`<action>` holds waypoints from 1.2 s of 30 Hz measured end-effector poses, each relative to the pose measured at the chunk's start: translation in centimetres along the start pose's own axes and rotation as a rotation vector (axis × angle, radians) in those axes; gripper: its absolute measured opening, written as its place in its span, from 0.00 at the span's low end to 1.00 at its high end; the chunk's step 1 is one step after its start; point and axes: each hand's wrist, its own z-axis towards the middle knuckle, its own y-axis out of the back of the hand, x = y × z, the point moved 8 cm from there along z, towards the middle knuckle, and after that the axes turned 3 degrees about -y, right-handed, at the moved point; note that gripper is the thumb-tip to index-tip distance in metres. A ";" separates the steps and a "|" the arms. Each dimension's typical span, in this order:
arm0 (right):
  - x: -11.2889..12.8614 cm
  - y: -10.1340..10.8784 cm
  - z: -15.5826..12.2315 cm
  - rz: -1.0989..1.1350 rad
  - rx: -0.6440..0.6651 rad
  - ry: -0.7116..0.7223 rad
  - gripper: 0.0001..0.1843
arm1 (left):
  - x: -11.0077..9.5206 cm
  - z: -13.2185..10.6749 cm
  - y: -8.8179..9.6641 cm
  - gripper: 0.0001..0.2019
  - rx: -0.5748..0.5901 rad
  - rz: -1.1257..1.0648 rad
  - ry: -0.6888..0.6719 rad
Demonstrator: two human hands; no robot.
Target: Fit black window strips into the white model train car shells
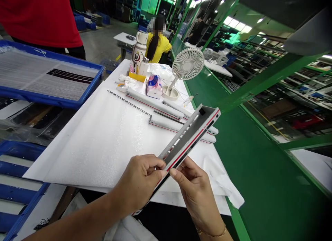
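Observation:
A long grey, hollow model train car shell point(192, 137) with a red stripe and dark window band is held tilted above the near edge of the table. My left hand point(141, 180) pinches its side wall, thumb and fingers closed on it. Just to the right, my right hand point(195, 185) grips the same shell, its thumb on the striped side and its fingers partly hidden behind. Beyond lie more train shells point(155, 104), among them a shorter-looking one point(166, 123). A thin black ladder-like strip point(128, 101) rests beside them on the white foam sheet.
The white-covered table point(103, 140) carries a fan point(188, 64), a tissue pack point(154, 86) and a thermos point(139, 52). A green conveyor point(259, 171) runs along the right. At left stands a blue tray point(85, 102) of strips. A person in red and another in yellow are nearby.

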 end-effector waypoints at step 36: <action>1.1 -2.0 2.0 0.095 0.019 0.010 0.28 | 1.7 0.0 2.1 0.10 -0.198 -0.104 0.133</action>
